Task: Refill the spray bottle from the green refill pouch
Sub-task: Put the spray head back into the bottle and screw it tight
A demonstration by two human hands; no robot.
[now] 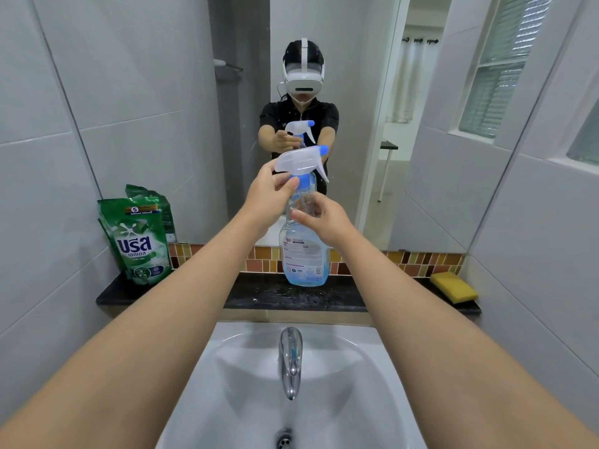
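On the dark ledge [181, 294] behind the sink [340, 377], at far left, we see the green pouch [137, 243] standing upright against the wall. Our left hand [267, 194] pinches the blue collar under the spray head [299, 162], fingers closed on it. Beside it, our right hand [324, 222] wraps the neck of the spray bottle [303, 251], which stands on the ledge, a little blue liquid at its bottom. Farthest right lies a yellow sponge [453, 286].
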